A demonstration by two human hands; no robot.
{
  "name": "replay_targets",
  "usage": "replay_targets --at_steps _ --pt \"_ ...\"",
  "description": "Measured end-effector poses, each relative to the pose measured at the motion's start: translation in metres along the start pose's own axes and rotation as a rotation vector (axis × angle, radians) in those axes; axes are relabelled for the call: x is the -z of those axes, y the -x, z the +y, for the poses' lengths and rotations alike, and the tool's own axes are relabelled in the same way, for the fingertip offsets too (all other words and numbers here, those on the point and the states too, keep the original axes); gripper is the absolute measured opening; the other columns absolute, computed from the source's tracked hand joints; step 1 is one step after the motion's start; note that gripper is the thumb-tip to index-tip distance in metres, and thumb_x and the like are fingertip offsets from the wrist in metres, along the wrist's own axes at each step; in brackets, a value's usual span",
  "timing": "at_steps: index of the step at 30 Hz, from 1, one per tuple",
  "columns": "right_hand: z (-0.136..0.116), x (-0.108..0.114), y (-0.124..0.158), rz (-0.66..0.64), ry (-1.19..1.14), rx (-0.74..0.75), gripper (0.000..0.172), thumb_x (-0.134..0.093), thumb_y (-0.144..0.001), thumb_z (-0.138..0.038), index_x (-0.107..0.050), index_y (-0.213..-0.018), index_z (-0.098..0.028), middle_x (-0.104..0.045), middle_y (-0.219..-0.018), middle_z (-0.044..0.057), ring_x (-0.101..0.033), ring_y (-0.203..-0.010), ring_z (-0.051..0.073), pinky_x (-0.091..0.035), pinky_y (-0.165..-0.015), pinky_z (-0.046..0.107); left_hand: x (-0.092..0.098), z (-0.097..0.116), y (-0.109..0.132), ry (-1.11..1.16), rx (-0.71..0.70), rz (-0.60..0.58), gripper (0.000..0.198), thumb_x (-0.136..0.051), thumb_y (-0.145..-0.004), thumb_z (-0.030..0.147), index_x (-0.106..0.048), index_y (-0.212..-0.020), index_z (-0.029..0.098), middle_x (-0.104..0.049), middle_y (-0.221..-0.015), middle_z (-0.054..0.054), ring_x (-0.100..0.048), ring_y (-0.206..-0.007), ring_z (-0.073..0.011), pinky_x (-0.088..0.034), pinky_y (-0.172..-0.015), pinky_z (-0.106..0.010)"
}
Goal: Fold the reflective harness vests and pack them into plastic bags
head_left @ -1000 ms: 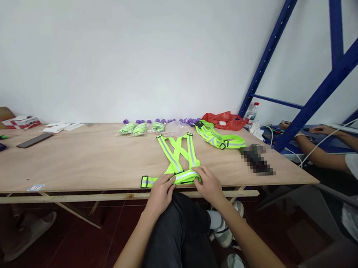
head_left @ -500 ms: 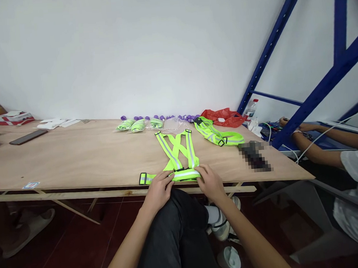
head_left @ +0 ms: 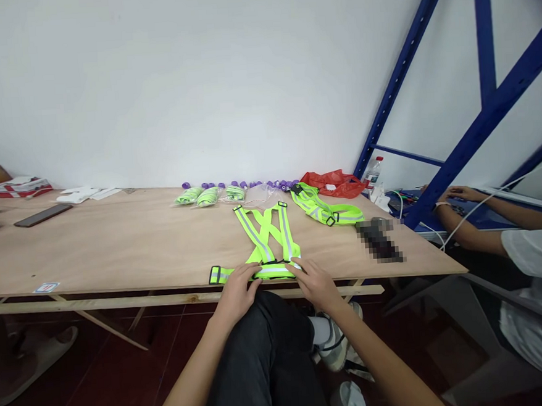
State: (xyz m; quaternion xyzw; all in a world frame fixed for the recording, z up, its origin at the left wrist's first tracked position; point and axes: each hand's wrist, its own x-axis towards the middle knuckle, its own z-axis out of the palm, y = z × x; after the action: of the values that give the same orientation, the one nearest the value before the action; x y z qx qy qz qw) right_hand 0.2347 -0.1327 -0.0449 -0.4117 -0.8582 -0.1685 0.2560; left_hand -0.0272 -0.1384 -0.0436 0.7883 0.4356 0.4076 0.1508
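- I'm seeing the harness lying on the table at its front edge, its two yellow-green straps crossing and its front strap running along the edge.
- At the left end of that strap, a black buckle is lying flat.
- The left hand is touching the front strap, its thumb and fingers bending a little apart over it.
- The right hand is touching the same strap farther right, its fingertips lying on it.
- From this far off I'm not able to tell whether either hand is pinching the strap or only pressing it.
- Beyond the harness, three bags are sitting in a row, with purple caps lining the wall behind.
- To the right, a second harness is lying loosely bunched, with a red bag and a bottle standing behind it.
- Far left, a phone is resting near some papers.
- Past the blue frame, a co-worker's hands are reaching over another table.
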Motion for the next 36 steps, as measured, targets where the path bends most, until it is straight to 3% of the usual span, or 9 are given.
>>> replay_targets --at_steps 5,10,18,28,36 --pt "-0.007 -0.003 0.006 0.063 -0.016 -0.040 0.042 -0.041 -0.096 -0.010 -0.065 -0.130 -0.018 -0.066 -0.126 0.013 -0.059 -0.110 0.025 -0.052 -0.094 0.041 -0.001 0.001 0.000 0.011 0.070 -0.001 0.015 -0.060 -0.092 0.022 -0.065 -0.106 0.019 -0.069 -0.118 -0.011 -0.063 -0.112 -0.0272 -0.051 -0.097 -0.044" --pt "-0.025 -0.003 0.011 0.087 0.052 -0.101 0.043 -0.048 -0.097 -0.020 -0.058 -0.138 -0.013 -0.059 -0.139 0.015 -0.046 -0.134 0.031 -0.041 -0.110 0.052 -0.002 0.004 0.000 -0.012 0.062 0.013 0.026 -0.058 -0.092 0.022 -0.061 -0.117 0.020 -0.070 -0.107 -0.010 -0.063 -0.107 -0.0271 -0.051 -0.094 -0.044" --pt "-0.043 -0.007 0.013 -0.028 0.104 -0.088 0.061 -0.044 -0.095 -0.017 -0.033 -0.153 -0.002 -0.045 -0.153 0.019 -0.033 -0.147 0.029 -0.037 -0.117 0.046 -0.003 0.005 0.000 -0.037 0.010 0.016 0.017 -0.055 -0.095 0.023 -0.063 -0.108 0.019 -0.070 -0.108 -0.011 -0.063 -0.106 -0.0278 -0.051 -0.092 -0.044" --pt "-0.086 0.006 -0.026 -0.189 0.063 -0.184 0.063 -0.050 -0.098 -0.034 -0.029 -0.157 -0.032 -0.030 -0.163 0.011 -0.025 -0.149 0.039 -0.023 -0.114 0.068 -0.001 0.009 0.000 -0.049 0.025 -0.003 0.018 -0.053 -0.095 0.020 -0.063 -0.110 0.020 -0.068 -0.108 -0.010 -0.062 -0.104 -0.0263 -0.052 -0.090 -0.041" --pt "-0.065 -0.003 -0.021 -0.272 0.021 -0.144 0.064 -0.050 -0.099 -0.035 -0.027 -0.158 -0.031 -0.028 -0.164 0.011 -0.025 -0.149 0.036 -0.020 -0.116 0.066 -0.002 0.003 -0.009 -0.038 0.034 -0.047 0.019 -0.053 -0.095 0.019 -0.062 -0.111 0.020 -0.067 -0.116 -0.011 -0.061 -0.110 -0.0278 -0.050 -0.095 -0.044"
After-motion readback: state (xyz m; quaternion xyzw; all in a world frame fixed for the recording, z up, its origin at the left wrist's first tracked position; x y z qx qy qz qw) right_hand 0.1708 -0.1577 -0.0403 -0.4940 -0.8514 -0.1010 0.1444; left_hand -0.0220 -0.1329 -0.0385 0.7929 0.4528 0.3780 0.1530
